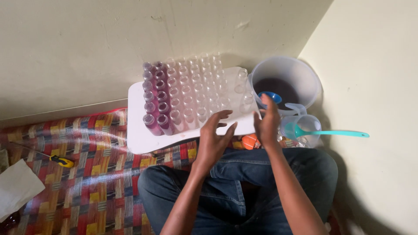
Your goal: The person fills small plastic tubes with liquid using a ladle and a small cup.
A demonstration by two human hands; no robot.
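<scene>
Yellow-handled screwdriver lies on the chequered woven mat, well left of a white board carrying rows of small clear plastic bottles, the leftmost two columns filled purple. Left hand hovers at the board's near edge, fingers spread, its grip empty. Right hand, fingers loose, empty, stands before a translucent jug of dark liquid; a teal spoon rests in a cup beside it.

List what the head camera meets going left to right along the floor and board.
White cloth → yellow-handled screwdriver → filled purple bottles → empty clear bottles → left hand → right hand → large jug → teal spoon.
</scene>
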